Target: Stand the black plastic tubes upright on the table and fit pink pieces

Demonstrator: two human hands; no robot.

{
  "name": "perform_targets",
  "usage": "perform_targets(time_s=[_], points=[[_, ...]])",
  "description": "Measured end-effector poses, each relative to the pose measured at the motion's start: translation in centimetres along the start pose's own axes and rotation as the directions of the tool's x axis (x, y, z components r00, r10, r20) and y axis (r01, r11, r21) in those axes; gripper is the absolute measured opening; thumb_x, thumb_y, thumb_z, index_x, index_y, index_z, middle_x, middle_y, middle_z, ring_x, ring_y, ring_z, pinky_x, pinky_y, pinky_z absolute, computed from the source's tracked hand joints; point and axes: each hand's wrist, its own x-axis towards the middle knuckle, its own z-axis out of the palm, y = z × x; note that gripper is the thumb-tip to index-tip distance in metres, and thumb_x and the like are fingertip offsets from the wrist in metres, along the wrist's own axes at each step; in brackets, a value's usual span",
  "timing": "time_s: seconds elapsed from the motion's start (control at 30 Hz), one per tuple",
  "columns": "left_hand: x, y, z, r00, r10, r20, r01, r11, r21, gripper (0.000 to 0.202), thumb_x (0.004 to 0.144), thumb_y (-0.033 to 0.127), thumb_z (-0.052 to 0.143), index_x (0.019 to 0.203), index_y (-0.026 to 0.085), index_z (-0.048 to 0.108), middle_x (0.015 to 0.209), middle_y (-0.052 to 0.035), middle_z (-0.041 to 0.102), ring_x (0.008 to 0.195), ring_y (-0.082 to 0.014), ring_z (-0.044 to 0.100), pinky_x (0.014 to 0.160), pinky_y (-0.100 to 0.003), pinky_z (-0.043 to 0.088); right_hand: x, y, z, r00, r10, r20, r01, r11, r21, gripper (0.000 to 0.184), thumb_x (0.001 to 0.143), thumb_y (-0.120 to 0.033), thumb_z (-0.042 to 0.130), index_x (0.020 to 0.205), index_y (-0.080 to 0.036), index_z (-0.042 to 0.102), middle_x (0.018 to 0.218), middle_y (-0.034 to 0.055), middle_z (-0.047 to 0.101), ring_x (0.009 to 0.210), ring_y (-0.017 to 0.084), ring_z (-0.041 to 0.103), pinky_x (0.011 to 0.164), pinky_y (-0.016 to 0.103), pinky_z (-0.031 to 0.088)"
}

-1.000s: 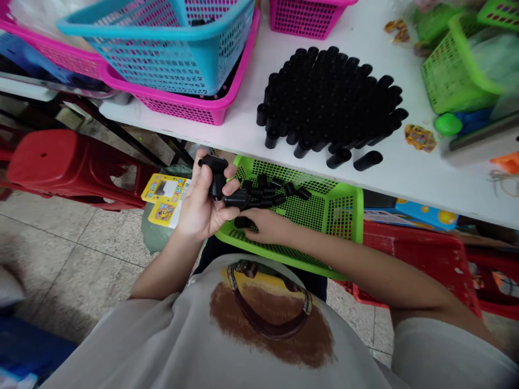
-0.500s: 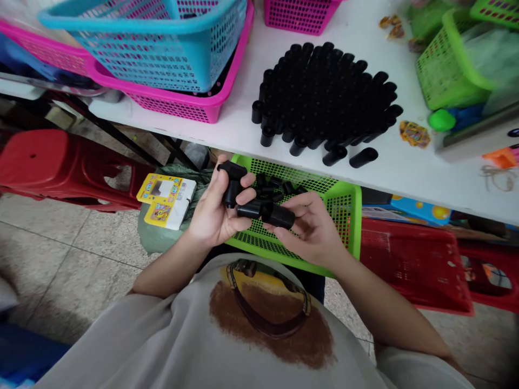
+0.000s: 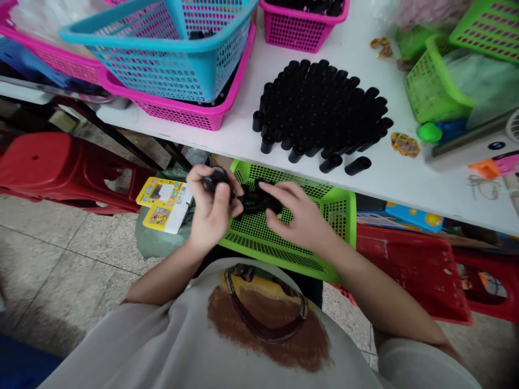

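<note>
My left hand (image 3: pixel 213 208) is raised over the left side of a green mesh basket (image 3: pixel 334 259), its fingers curled round a black plastic tube-like piece (image 3: pixel 215 177) with a rounded end toward me. More black parts (image 3: pixel 253 202) show just beyond its fingertips; whether they are held or lie in the basket I cannot tell. Over the basket's middle is my right hand (image 3: pixel 302 219), index finger stretched out and thumb apart, close to these parts. Its other fingers are partly hidden.
Many black tubes (image 3: pixel 324 108) stand grouped on the white table (image 3: pixel 239 143), one lying near the edge. Blue (image 3: pixel 162 65) and pink baskets (image 3: pixel 300 32) stand behind. A yellow-white card (image 3: pixel 166 202) is at left, beside a red stool (image 3: pixel 52 167); a red crate (image 3: pixel 409 270) is right.
My left hand has turned and closed further round its black piece. My right hand has shifted slightly left and up; the tube it held no longer shows clearly. The view has tilted a little.
</note>
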Motion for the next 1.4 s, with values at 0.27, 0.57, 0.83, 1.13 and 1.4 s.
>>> perform_targets(time_s=[0.27,0.57,0.83,1.13,1.4], points=[[0.6,1.6,-0.3,0.957,-0.289,0.034,0.290,0.933,-0.216,0.048,0.088,0.055,0.084,0.121,0.036,0.055,0.092,0.0020,0.066,0.056,-0.0078,0.056,0.046,-0.016,0.040,5.5,7.6,-0.1,0.969,0.032,-0.244,-0.148,0.867,-0.476,0.035,0.105,-0.037,0.058,0.138,-0.028,0.070,0.133,0.0122,0.073,0.138,0.043,0.053,0.112,0.070,0.036],[1.1,1.1,-2.7,0.985,-0.152,0.077,0.154,0.988,-0.024,0.044,0.083,0.044,0.092,0.098,0.022,0.057,0.101,-0.0024,0.076,0.049,-0.0027,0.053,0.046,-0.017,0.041,4.4,5.8,2.6,0.982,-0.190,0.015,0.179,0.891,-0.418,0.032,0.107,-0.030,0.055,0.135,-0.027,0.071,0.137,0.0121,0.070,0.134,0.037,0.055,0.110,0.059,0.040],[1.1,0.1,-2.9,0.966,-0.154,0.208,0.115,0.975,0.189,0.044,0.091,0.056,0.081,0.115,0.026,0.060,0.095,-0.0009,0.068,0.052,-0.0056,0.049,0.047,-0.020,0.041,3.0,4.3,10.6,0.794,-0.263,0.548,0.413,0.895,-0.168,0.025,0.100,-0.005,0.053,0.112,-0.012,0.074,0.118,0.0163,0.073,0.109,0.028,0.066,0.086,0.041,0.055],[0.5,0.7,-4.0,0.993,-0.070,0.100,0.025,0.917,0.399,0.042,0.091,0.054,0.081,0.116,0.026,0.064,0.096,-0.0008,0.066,0.060,-0.0084,0.055,0.054,-0.022,0.047,1.2,0.1,2.5,0.983,0.173,-0.066,-0.096,0.780,0.618,0.032,0.089,-0.025,0.076,0.117,-0.025,0.061,0.117,0.0059,0.077,0.105,0.020,0.078,0.091,0.036,0.067],[0.8,1.9,-2.1,0.972,-0.022,0.232,-0.127,0.784,0.608,0.046,0.091,0.061,0.079,0.113,0.021,0.073,0.102,-0.0053,0.078,0.089,-0.0171,0.074,0.080,-0.027,0.059,0.0,-1.4,0.7,0.975,0.170,-0.142,-0.037,0.757,0.652,0.029,0.095,-0.028,0.076,0.123,-0.025,0.073,0.117,0.0046,0.082,0.104,0.018,0.080,0.097,0.034,0.069]])
